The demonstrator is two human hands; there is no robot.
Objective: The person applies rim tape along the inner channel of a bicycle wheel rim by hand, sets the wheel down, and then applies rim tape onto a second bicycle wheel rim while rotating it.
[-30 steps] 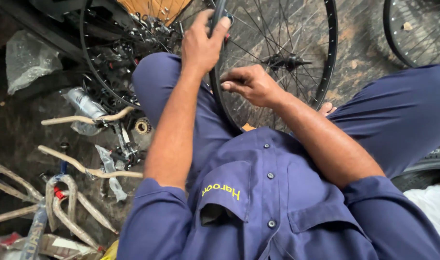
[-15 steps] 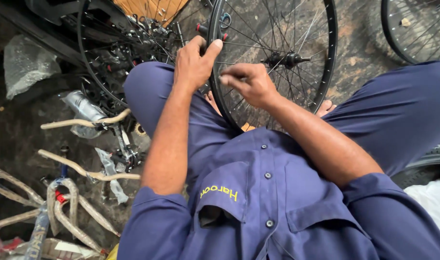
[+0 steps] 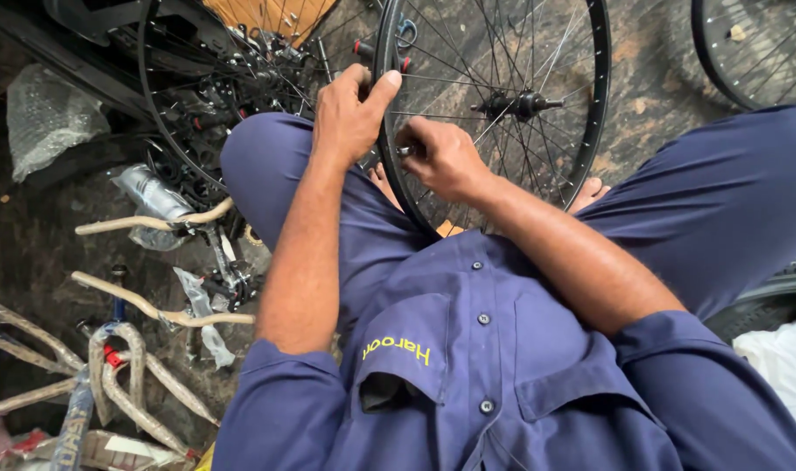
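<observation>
A black spoked bicycle wheel [image 3: 600, 87] stands upright between my knees, its hub [image 3: 518, 105] in the middle. My left hand [image 3: 350, 118] grips the near side of the rim from the left, thumb over the top. My right hand [image 3: 442, 157] is closed on a small metal tool at a spoke just inside the rim, touching the left hand's side of the wheel. I sit in blue trousers and a blue shirt, and a bare foot [image 3: 590, 192] shows behind the wheel.
A second black wheel [image 3: 167, 131] with a chain and gear parts lies to the left. Bicycle frame tubes wrapped in tan paper [image 3: 145, 305] sprawl at lower left. Another wheel [image 3: 747, 61] is at top right, a white cloth [image 3: 782, 358] at right.
Both hands have shifted slightly down the rim toward me, and the wheel appears to have turned a little. My left hand's grip moved from the rim's top to its near side.
</observation>
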